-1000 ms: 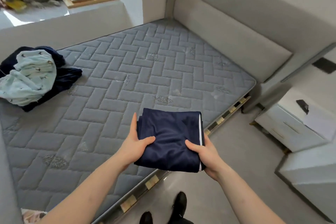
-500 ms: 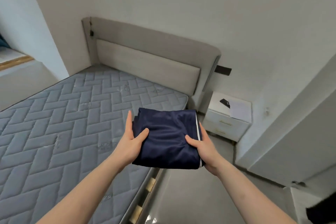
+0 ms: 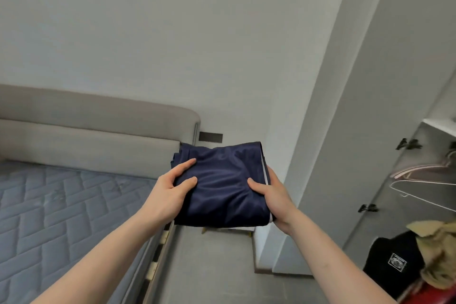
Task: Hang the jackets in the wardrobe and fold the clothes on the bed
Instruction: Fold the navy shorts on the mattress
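A folded navy garment (image 3: 222,185) is held in the air between both hands, in front of the person at about the height of the bed's headboard (image 3: 98,128). It sits over the gap between the bed (image 3: 61,210) and the open wardrobe (image 3: 419,180), touching neither.

The left hand (image 3: 167,195) grips the garment's left edge: the thumb and one finger lie on top of the cloth, spread slightly apart, and the remaining fingers are hidden underneath. The right hand (image 3: 274,195) grips the right edge, beside a thin white stripe along the fold: the thumb presses down on the top surface and the other fingers curl under and around the side. Both sets of fingers are clamped on the garment, which bunches into soft creases between the two thumbs.

The mattress is grey and quilted, lying to the left and below the hands. In the wardrobe on the right, bare hangers (image 3: 424,180) hang from a rail. Below them lie a black garment (image 3: 392,261) with a small white square print and a tan garment (image 3: 436,252), touching one another. A dark wall plate (image 3: 210,137) sits just beyond the headboard
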Motion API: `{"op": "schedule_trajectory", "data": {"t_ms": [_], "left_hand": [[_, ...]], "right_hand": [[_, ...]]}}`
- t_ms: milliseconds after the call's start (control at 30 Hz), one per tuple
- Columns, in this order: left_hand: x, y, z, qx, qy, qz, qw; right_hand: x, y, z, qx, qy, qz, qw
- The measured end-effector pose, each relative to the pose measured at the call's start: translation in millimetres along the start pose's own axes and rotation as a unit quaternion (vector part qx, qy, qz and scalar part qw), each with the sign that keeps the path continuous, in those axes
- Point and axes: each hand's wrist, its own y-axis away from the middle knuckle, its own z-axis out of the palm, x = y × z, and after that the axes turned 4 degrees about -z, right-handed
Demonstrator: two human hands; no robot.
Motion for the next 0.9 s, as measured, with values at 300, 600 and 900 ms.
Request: {"op": "schedule_trajectory", "data": {"t_ms": [300, 600, 900], "left_hand": [[76, -149, 117, -0.143, 0.006, 0.063, 0.988], [127, -265, 240, -0.319, 0.044, 0.103, 0.941], [203, -293, 376, -0.484, 0.055, 0.122, 0.864]], "right_hand": [[-49, -62, -126, 0.177, -0.027, -0.042, 0.983], [-87, -91, -222, 0.385, -0.013, -0.103, 0.917], [-141, -64, -323, 0.551, 0.026, -0.141, 0.822]]}}
